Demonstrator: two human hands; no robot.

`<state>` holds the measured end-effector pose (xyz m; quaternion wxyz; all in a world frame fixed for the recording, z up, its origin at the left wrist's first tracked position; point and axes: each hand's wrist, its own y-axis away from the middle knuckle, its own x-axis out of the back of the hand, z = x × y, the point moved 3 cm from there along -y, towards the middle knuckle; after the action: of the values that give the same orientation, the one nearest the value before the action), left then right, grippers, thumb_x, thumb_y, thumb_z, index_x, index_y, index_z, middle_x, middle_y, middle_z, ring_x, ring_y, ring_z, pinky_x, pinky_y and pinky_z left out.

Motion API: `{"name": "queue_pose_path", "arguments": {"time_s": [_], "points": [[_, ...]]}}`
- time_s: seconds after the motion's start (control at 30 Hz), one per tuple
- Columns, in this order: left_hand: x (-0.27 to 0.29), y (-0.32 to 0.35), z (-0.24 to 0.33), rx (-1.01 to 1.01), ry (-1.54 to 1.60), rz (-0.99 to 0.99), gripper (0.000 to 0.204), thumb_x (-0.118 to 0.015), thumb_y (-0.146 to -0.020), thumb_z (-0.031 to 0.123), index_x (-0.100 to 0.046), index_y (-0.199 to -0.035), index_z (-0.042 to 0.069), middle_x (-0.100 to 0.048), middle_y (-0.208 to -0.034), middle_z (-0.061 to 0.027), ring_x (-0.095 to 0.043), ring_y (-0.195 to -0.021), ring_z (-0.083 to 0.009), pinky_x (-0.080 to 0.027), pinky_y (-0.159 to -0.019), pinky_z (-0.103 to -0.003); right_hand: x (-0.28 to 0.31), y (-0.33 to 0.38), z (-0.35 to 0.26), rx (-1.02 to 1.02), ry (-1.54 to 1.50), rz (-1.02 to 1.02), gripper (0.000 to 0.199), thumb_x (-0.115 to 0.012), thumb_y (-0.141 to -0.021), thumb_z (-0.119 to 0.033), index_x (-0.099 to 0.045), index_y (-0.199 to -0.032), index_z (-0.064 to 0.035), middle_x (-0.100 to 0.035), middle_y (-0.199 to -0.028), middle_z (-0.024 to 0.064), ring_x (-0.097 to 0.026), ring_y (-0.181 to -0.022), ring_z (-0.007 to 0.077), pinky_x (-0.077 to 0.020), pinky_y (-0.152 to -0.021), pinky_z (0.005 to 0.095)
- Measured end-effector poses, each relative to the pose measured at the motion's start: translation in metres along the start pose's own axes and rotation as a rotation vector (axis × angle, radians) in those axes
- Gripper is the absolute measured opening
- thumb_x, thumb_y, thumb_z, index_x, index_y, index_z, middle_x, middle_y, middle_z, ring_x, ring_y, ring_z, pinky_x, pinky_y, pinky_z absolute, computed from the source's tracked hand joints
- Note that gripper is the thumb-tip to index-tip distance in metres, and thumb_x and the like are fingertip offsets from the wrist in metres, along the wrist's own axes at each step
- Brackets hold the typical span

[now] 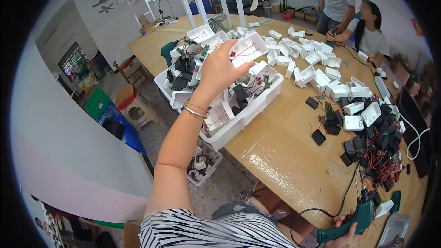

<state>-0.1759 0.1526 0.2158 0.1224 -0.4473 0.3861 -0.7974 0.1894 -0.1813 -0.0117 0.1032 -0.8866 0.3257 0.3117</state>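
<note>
My left hand reaches out over a white plastic bin and grips a white plastic case at its edge. Red wires show inside that open case. Within the bin lie more white housings, black blocks and a green circuit board. At the lower right, my right hand is wrapped round the handle of a green soldering gun. Its thin tip points up, close to a pile of black blocks with red wires. A black cord loops beside the tool.
Many white housings cover the table's middle. A second green tool rests at the bin's far left. A clear crate of parts stands on the floor below. White posts rise behind. Two people are at the far right.
</note>
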Motion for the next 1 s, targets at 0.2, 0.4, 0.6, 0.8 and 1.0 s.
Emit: {"name": "queue_pose_path", "arguments": {"time_s": [0.2,0.4,0.6,0.8,1.0], "points": [[-0.021,0.004,-0.033,-0.016,-0.248,-0.065,0.072,-0.074,-0.061,0.041,-0.051,-0.116,0.001,-0.059,-0.101,-0.0168,-0.057,-0.09,-0.03,-0.047,-0.078,-0.038,0.0,-0.003,-0.003,0.007,0.006,0.019,0.044,-0.044,-0.09,-0.034,-0.042,-0.116,0.0005,-0.056,-0.076,0.0097,-0.048,-0.059,0.0132,-0.041,-0.069,0.029],[-0.054,-0.012,0.031,-0.239,-0.574,0.041,0.063,-0.065,-0.065,0.057,-0.064,-0.095,0.002,-0.061,-0.101,-0.0137,-0.055,-0.087,-0.0303,-0.045,-0.075,-0.039,-0.007,-0.002,-0.001,-0.001,-0.041,-0.001,0.042,-0.044,-0.089,-0.033,-0.045,-0.115,0.0005,-0.056,-0.078,0.0111,-0.049,-0.06,0.0147,-0.0416,-0.071,0.0326],[-0.193,-0.044,0.094,-0.272,-0.292,-0.387,0.038,-0.061,-0.076,0.038,-0.062,-0.095,0.005,-0.06,-0.097,-0.0127,-0.056,-0.094,-0.0266,-0.046,-0.075,-0.038,-0.012,-0.002,-0.002,0.024,-0.004,0.016,0.043,-0.045,-0.089,-0.035,-0.046,-0.114,0.0002,-0.056,-0.075,0.0109,-0.048,-0.057,0.0142,-0.0419,-0.069,0.0327],[-0.33,-0.061,0.039,0.033,-0.126,-0.391,0.049,-0.067,-0.07,0.035,-0.056,-0.105,0.003,-0.06,-0.1,-0.0127,-0.055,-0.099,-0.0299,-0.045,-0.083,-0.038,-0.005,0.0,-0.001,0.014,-0.002,-0.031,0.047,-0.045,-0.088,-0.038,-0.047,-0.113,0.0013,-0.057,-0.076,0.0113,-0.048,-0.058,0.0151,-0.0403,-0.069,0.0338],[-0.306,-0.068,0.055,-0.066,0.188,-0.324,0.089,-0.078,-0.056,0.033,-0.037,-0.128,0.0,-0.046,-0.12,-0.0221,-0.051,-0.105,-0.0324,-0.042,-0.089,-0.036,-0.002,-0.001,-0.002,-0.006,-0.017,-0.022,0.047,-0.044,-0.088,-0.039,-0.047,-0.114,0.0008,-0.057,-0.077,0.0115,-0.048,-0.057,0.0152,-0.0405,-0.069,0.0346]]}}
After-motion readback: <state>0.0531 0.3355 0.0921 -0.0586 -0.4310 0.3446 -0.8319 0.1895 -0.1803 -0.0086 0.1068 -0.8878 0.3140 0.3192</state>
